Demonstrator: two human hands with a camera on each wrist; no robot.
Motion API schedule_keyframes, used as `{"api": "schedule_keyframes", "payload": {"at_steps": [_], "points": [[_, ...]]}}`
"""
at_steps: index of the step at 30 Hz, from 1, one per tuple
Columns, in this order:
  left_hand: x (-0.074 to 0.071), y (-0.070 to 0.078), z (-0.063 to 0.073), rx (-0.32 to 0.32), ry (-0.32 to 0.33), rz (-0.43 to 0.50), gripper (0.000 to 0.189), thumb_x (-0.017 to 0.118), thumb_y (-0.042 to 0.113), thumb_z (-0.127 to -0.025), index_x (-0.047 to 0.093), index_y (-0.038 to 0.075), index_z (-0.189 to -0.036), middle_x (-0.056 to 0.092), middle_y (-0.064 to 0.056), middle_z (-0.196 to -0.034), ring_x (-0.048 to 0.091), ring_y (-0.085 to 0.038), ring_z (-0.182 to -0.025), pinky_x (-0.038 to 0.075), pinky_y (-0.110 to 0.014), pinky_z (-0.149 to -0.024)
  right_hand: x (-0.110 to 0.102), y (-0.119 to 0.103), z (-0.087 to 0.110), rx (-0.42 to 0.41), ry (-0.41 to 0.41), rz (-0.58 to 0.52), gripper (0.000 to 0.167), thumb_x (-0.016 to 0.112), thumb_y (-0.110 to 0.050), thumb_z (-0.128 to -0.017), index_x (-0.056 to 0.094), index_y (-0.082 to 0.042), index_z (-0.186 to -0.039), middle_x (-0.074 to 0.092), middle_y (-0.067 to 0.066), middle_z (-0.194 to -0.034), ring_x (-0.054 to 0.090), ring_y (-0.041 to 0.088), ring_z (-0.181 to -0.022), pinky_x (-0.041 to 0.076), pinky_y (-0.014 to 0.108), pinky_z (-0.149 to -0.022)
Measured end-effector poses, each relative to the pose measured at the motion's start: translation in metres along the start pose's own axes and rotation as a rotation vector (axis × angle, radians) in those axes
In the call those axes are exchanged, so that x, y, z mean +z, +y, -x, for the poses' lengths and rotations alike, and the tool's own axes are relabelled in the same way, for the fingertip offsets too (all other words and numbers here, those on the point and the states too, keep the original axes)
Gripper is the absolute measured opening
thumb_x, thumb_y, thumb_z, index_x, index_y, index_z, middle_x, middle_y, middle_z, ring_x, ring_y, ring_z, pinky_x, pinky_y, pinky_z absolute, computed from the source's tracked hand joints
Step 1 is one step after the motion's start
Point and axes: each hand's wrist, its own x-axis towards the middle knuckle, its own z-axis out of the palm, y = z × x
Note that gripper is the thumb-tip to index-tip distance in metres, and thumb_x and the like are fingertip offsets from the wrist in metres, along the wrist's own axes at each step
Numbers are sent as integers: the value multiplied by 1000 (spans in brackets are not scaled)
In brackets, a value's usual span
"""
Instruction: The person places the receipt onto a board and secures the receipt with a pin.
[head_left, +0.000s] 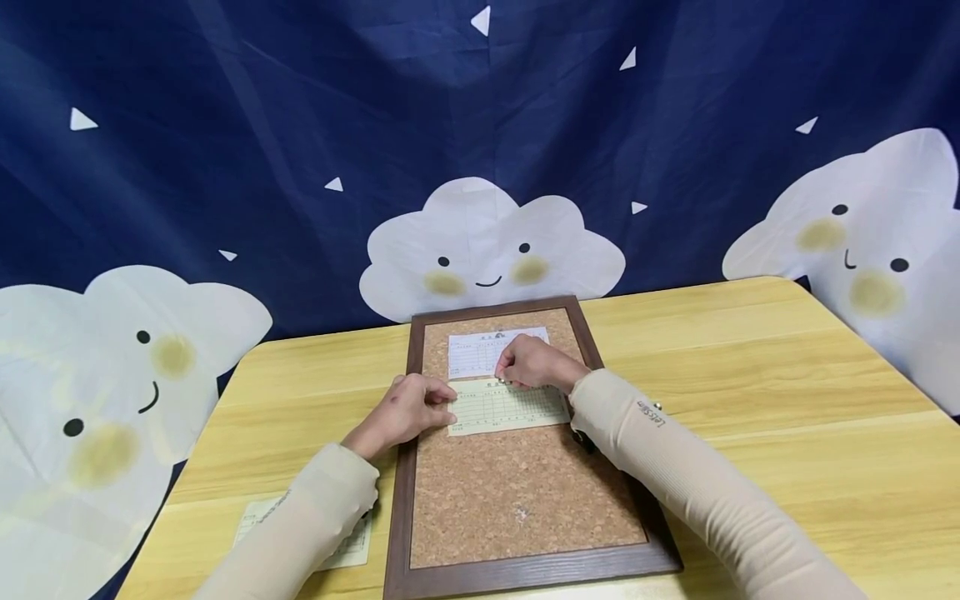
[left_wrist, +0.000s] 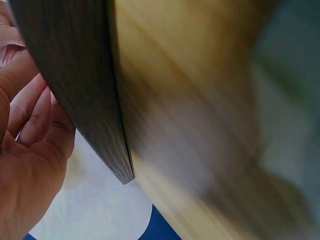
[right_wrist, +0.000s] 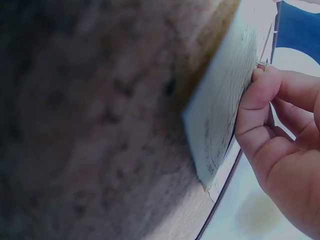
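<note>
One small pin [right_wrist: 261, 65] sits pinched between thumb and finger of the right hand [head_left: 528, 363], whose other fingers curl in, at the upper edge of a yellow slip [head_left: 506, 410]. That slip lies beneath the right hand and to the right of the left hand [head_left: 403, 408], which is partly open, its thumb and forefinger apart, their tips resting on the slip's left edge. Just beyond the right hand, partly covered by it, is a white slip [head_left: 467, 358]. Both slips lie on a framed cork board [head_left: 517, 483], which rests on a wooden surface [head_left: 757, 358] below the hands. Another slip [head_left: 352, 548] lies nearer than the left hand, partly under that arm's pale sleeve [head_left: 300, 521].
</note>
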Motion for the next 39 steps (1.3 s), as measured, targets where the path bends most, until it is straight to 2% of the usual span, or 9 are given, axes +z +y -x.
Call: {"api": "schedule_keyframes", "payload": {"at_steps": [16, 28, 39], "points": [[1, 1, 0, -9, 2, 6, 23, 85, 6, -78, 79, 8, -100, 70, 1, -91, 58, -11, -82, 51, -31, -75, 1, 2, 4, 21, 20, -67, 14, 64, -7, -98, 76, -4, -90, 63, 3, -66, 55, 11, -58, 43, 22, -54], [2, 2, -2, -31, -2, 9, 24, 86, 6, -77, 79, 8, -100, 68, 2, -90, 56, -12, -81, 50, -32, -74, -2, 7, 7, 31, 19, -150, 12, 66, -5, -96, 73, -2, -88, 66, 6, -72, 60, 13, -63, 53, 26, -62], [0, 0, -2, -23, 2, -6, 24, 86, 7, -77, 79, 9, -100, 69, 2, -90, 57, -11, -82, 51, -32, -75, -1, 6, 3, 27, 21, -126, 13, 66, -5, -96, 73, -2, -86, 67, 8, -72, 61, 14, -63, 54, 27, -63]]}}
